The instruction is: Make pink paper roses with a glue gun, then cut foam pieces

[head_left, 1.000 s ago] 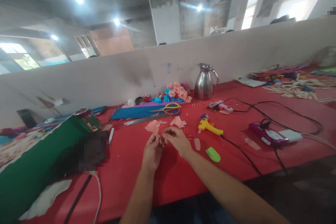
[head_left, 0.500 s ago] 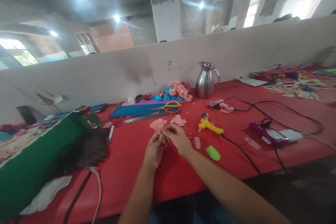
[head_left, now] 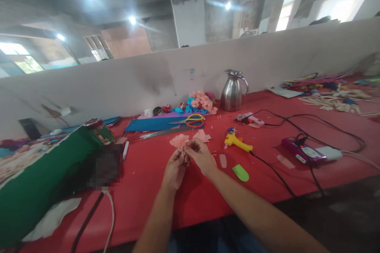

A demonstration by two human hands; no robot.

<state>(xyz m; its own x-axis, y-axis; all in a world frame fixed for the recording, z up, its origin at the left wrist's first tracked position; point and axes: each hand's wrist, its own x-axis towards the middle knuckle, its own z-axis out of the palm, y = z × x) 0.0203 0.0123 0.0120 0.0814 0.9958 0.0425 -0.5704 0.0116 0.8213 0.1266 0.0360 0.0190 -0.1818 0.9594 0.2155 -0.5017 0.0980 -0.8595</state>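
Note:
A pink paper flower [head_left: 179, 141] stands up from between my fingertips over the red table. My left hand [head_left: 175, 166] is closed around its base. The thumb and fingers of my right hand [head_left: 202, 157] pinch the same base from the other side; the exact spot they grip is hidden. Just beyond my right hand lie cut pieces of pink paper [head_left: 202, 135], and a single pink petal [head_left: 223, 161] rests to its right. Close by are a yellow glue gun [head_left: 239, 142] and a lime green paper piece [head_left: 240, 172].
Scissors [head_left: 190, 120] lie on blue paper behind my hands, near finished pink flowers [head_left: 202, 101] and a steel jug [head_left: 232, 91]. To the right, cables run to a purple power strip [head_left: 303, 151]. A green partition [head_left: 38, 189] and a jar [head_left: 100, 131] stand left.
The flower has shifted very slightly between my fingertips. Both hands keep nearly the same place and grip.

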